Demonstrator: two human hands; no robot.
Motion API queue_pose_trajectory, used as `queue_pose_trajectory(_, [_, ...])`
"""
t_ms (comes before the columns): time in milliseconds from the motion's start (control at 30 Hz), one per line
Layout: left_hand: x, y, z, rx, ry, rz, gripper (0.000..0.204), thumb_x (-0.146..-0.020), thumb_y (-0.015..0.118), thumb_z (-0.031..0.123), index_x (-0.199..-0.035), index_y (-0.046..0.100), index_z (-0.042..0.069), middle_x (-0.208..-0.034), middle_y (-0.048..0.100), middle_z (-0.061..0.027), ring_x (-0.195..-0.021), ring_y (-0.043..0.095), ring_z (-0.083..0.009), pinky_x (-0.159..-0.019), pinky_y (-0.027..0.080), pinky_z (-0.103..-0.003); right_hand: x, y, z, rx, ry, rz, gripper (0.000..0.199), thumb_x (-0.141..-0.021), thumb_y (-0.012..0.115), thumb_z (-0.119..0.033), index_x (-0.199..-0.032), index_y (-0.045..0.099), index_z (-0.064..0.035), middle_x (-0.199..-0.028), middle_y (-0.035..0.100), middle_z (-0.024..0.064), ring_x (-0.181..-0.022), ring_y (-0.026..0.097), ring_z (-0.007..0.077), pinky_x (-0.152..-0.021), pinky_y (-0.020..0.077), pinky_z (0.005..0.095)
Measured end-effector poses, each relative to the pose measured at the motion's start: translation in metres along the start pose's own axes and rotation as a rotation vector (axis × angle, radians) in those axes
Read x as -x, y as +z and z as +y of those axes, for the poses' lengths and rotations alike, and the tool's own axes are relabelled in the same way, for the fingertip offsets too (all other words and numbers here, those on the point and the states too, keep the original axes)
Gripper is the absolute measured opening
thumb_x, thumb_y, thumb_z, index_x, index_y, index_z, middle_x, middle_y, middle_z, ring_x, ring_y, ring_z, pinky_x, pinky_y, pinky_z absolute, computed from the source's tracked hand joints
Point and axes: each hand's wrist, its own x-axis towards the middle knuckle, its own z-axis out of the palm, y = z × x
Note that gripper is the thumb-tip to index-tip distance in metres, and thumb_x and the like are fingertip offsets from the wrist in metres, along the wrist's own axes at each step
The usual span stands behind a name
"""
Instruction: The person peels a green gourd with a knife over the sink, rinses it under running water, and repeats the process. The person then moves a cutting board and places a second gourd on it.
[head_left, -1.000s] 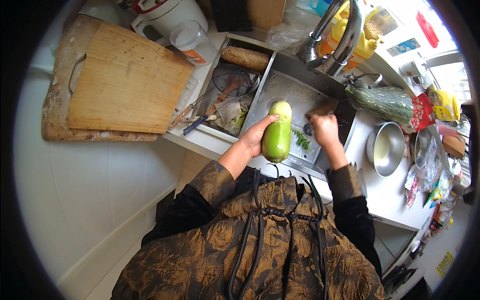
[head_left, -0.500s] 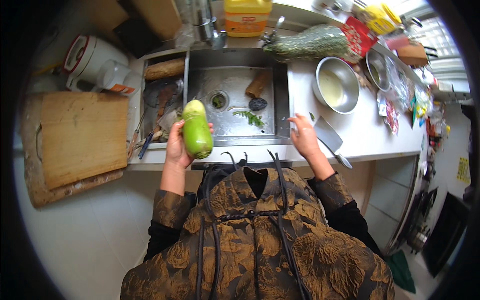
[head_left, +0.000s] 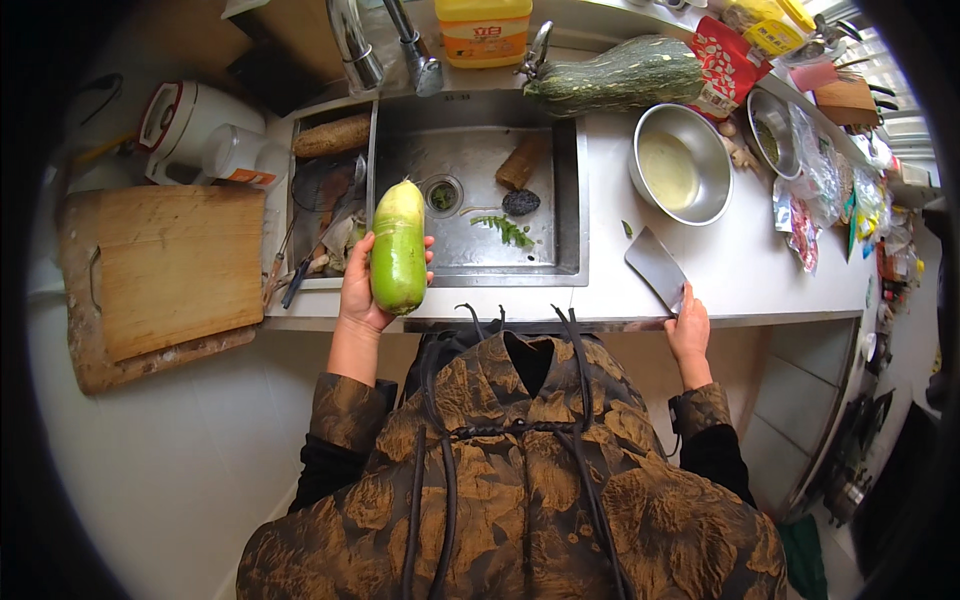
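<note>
My left hand (head_left: 358, 298) is closed round a thick green radish (head_left: 399, 260), pale at its upper end, held upright over the front of the steel sink (head_left: 455, 264). At the counter's front edge, my right hand (head_left: 689, 336) grips the handle of a cleaver (head_left: 656, 268). Its blade lies on or just above the white counter and points away to the left; my fingers cover most of the handle. A small green leaf (head_left: 627, 229) lies beside the blade. In the sink are a brown root piece (head_left: 521, 162), a dark scrubber (head_left: 520, 203) and a leafy sprig (head_left: 503, 231).
Behind the cleaver stands a steel bowl (head_left: 680, 165) with pale liquid. A striped green gourd (head_left: 625, 78) lies along the back. Wooden cutting boards (head_left: 180, 270) overhang the counter at left. A faucet (head_left: 425, 70) and a yellow jug (head_left: 483, 35) are behind the sink.
My right hand has moved right and nearer to me, from an open pose beside the cleaver to a grip on its handle. The radish stays in my left hand, now turned more upright.
</note>
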Motion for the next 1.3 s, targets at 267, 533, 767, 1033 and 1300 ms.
queue_pose_trajectory(267, [-0.002,0.002,-0.004,-0.055,-0.067,0.028,0.071,-0.107,0.047,0.049,-0.153,0.045,-0.004,-0.134,0.063,-0.0309,-0.106,0.072,-0.0360,-0.090,0.063,-0.049,0.018,-0.044,-0.062,-0.515,-0.103,0.237,0.037,-0.091,0.069,-0.007,-0.128,0.071,-0.0098,-0.096,0.071,0.0125,-0.076,0.068,0.0299,-0.073,0.0569,0.0418])
queue_pose_trajectory(533, [-0.012,0.011,0.039,-0.244,-0.182,-0.157,0.062,-0.109,0.052,0.045,-0.149,0.050,-0.002,-0.126,0.069,-0.0264,-0.100,0.076,-0.0336,-0.083,0.066,-0.044,-0.017,-0.138,-0.252,-0.698,-0.583,0.330,0.019,-0.098,0.069,-0.007,-0.117,0.071,-0.0041,-0.100,0.073,0.0159,-0.084,0.070,0.0362,-0.075,0.0570,0.0411])
queue_pose_trajectory(767, [-0.013,-0.008,0.062,-0.394,-0.167,-0.135,0.060,-0.110,0.052,0.042,-0.153,0.047,0.002,-0.131,0.066,-0.0244,-0.102,0.075,-0.0328,-0.090,0.065,-0.046,-0.046,-0.155,-0.360,-0.672,-0.663,0.320,0.015,-0.101,0.067,-0.015,-0.110,0.070,-0.0045,-0.098,0.073,0.0149,-0.085,0.071,0.0378,-0.075,0.0588,0.0435])
queue_pose_trajectory(1033, [-0.021,-0.031,0.070,-0.377,-0.147,-0.090,0.057,-0.111,0.049,0.046,-0.145,0.055,0.000,-0.123,0.072,-0.0184,-0.101,0.076,-0.0289,-0.089,0.065,-0.044,-0.041,-0.153,-0.391,-0.607,-0.688,0.146,0.015,-0.098,0.071,-0.012,-0.110,0.070,-0.0035,-0.100,0.073,0.0185,-0.086,0.071,0.0406,-0.075,0.0583,0.0446])
queue_pose_trajectory(1300, [-0.031,-0.028,0.071,-0.266,-0.157,-0.116,0.065,-0.113,0.039,0.055,-0.139,0.061,0.000,-0.116,0.074,-0.0197,-0.093,0.077,-0.0320,-0.085,0.065,-0.045,-0.040,-0.164,-0.401,-0.618,-0.845,0.274,0.009,-0.099,0.069,-0.016,-0.104,0.067,-0.0083,-0.087,0.068,0.0127,-0.070,0.069,0.0363,-0.062,0.0578,0.0436])
